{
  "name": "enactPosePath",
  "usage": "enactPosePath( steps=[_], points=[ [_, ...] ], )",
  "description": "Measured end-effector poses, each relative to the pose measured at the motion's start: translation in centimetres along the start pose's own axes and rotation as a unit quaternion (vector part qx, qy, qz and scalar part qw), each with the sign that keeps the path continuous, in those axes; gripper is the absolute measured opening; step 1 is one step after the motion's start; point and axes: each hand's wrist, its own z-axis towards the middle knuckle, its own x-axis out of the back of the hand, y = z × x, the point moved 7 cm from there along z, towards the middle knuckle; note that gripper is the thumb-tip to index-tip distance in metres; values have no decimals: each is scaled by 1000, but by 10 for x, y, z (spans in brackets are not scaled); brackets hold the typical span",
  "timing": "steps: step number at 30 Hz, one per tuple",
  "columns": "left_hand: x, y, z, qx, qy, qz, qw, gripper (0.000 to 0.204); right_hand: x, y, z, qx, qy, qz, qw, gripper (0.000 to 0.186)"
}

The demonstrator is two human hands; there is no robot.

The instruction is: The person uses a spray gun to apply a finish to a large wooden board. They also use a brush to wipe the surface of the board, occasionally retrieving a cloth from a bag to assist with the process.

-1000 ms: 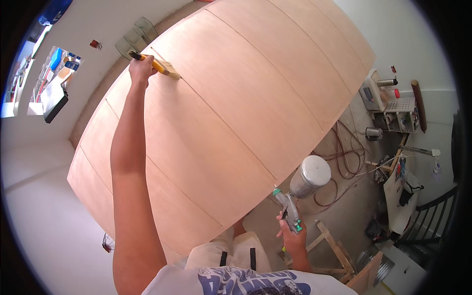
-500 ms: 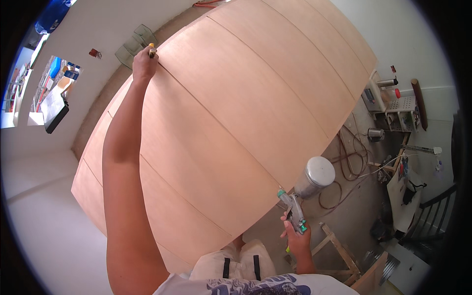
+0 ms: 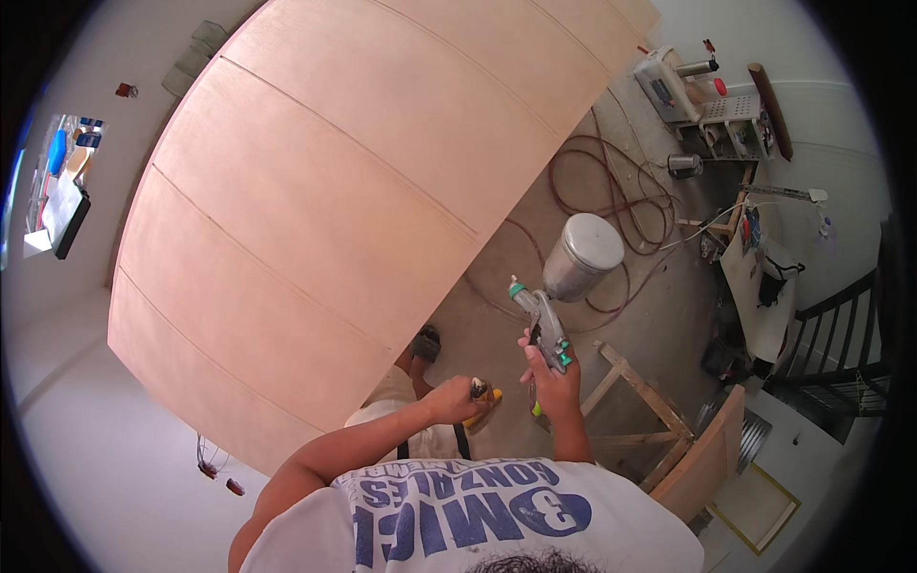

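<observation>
My right hand [image 3: 556, 387] is wrapped round a spray gun [image 3: 548, 329], a silver one with green fittings. Its metal cup [image 3: 581, 258] sits at the top, and the nozzle tilts up and to the left. Close to my body, my left hand [image 3: 445, 401] grips a small yellow-handled tool [image 3: 492, 397]; its exact kind cannot be made out. Before me stretches a large pale wooden panel [image 3: 315, 201] with long thin grooves. Both hands are off its surface, beside its near right edge.
A reddish hose [image 3: 611, 196] lies coiled on the floor. To my right stands a wooden frame [image 3: 635, 396], with a curved board [image 3: 707, 449] behind it. Farther back are a white perforated rack [image 3: 734, 113], a metal can [image 3: 684, 166] and a black railing [image 3: 841, 334].
My left hand has come back from the panel's far left edge to near my body, still gripping the yellow-handled tool. The spray gun stays in my right hand; the view has shifted right.
</observation>
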Motion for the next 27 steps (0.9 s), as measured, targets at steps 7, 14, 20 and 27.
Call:
enactPosePath(
  steps=[7,14,20,27],
  points=[
    [-110,-48,-82,-29,130,-3,991,16,-22,100,-76,-48,-130,-48,989,53],
    [-113,-79,-167,-8,342,-111,933,16,-84,133,-118,-2,-225,-74,971,54],
    [-86,-98,-195,95,448,-199,867,16,-111,111,-112,49,-191,-67,978,57],
    [-28,-129,-200,64,478,-253,839,17,-147,91,-107,-40,-190,-78,978,58]
  ],
)
